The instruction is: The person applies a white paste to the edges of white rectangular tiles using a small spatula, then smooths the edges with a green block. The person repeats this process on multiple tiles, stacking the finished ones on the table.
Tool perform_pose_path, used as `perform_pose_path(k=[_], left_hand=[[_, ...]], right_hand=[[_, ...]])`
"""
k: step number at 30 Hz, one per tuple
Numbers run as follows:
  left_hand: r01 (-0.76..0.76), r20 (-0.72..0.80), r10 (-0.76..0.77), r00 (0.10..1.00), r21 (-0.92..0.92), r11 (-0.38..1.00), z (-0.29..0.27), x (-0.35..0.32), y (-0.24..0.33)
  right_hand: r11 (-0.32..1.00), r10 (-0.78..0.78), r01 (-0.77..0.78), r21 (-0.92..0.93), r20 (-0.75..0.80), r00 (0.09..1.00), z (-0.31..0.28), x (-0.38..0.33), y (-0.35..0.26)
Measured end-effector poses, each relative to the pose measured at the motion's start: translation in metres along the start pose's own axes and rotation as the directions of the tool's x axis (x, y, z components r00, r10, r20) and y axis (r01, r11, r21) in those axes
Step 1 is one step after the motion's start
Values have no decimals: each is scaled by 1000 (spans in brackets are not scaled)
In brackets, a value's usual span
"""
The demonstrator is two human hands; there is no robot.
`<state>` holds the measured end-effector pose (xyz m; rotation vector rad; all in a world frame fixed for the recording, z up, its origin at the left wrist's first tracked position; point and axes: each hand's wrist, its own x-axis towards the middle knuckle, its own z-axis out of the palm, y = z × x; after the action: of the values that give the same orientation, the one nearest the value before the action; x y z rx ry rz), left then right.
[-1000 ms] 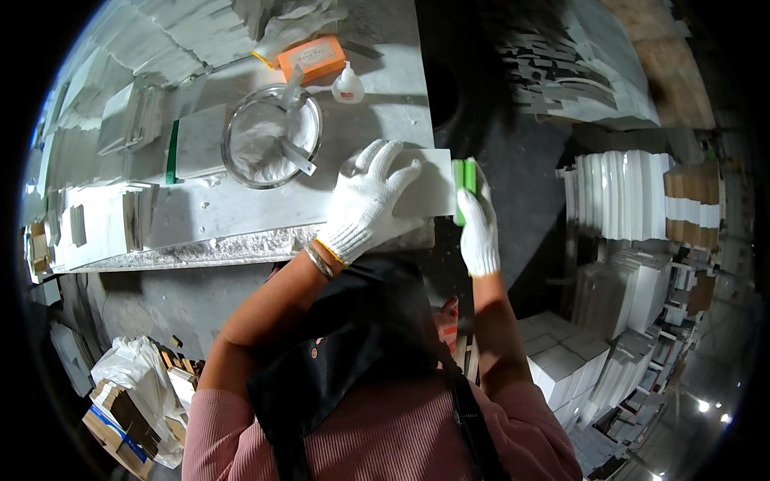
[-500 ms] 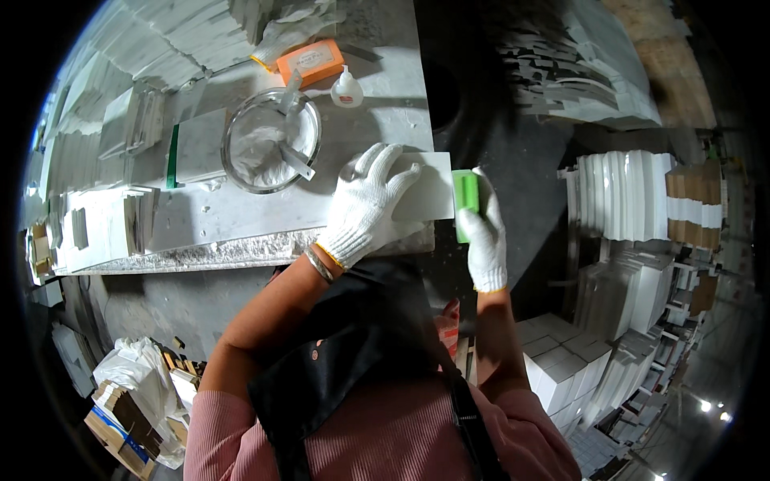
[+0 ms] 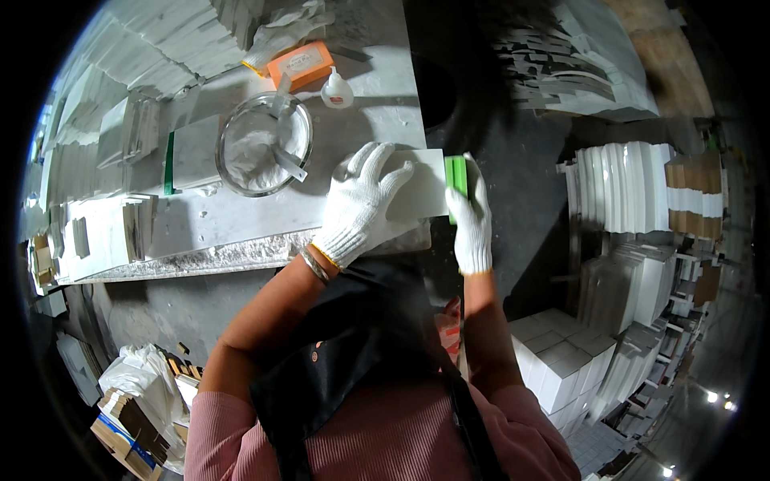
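A white rectangular tile lies on the table, its right end jutting past the table's right edge. My left hand, in a white knit glove, rests flat on the tile with fingers spread. Against the tile's right edge is a bright green sanding block, gripped by my gloved right hand; the palm side of that grip is hidden. Left of the tile stands a metal bowl of white paste with two scrapers in it.
Behind the bowl are an orange box, a small white squeeze bottle and a loose glove. Stacked tiles line the table's left side. White boxes and upright slabs stand to the right.
My right hand and the green sanding block have shifted slightly left and away from me along the tile's edge. My left hand stays flat on the tile.
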<state>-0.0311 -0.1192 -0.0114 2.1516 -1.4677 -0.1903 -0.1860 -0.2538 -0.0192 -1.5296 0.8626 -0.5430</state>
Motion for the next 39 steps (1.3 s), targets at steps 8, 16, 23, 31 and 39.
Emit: perform_pose_path(k=[8, 16, 23, 31, 39], left_hand=[[25, 22, -25, 999, 0, 1000, 0, -2, -2], [17, 38, -18, 999, 10, 1000, -2, 1, 1], [14, 32, -15, 999, 18, 1000, -2, 0, 2], [-13, -8, 13, 1000, 9, 1000, -3, -3, 0], [114, -61, -112, 992, 37, 993, -2, -5, 13]], right_hand=[[996, -76, 78, -34, 40, 996, -5, -21, -3], [991, 63, -69, 111, 58, 996, -8, -1, 5], [988, 80, -83, 131, 22, 997, -3, 0, 11], [995, 98, -98, 6, 22, 995, -6, -26, -2], [878, 138, -70, 473, -110, 984, -15, -3, 34]])
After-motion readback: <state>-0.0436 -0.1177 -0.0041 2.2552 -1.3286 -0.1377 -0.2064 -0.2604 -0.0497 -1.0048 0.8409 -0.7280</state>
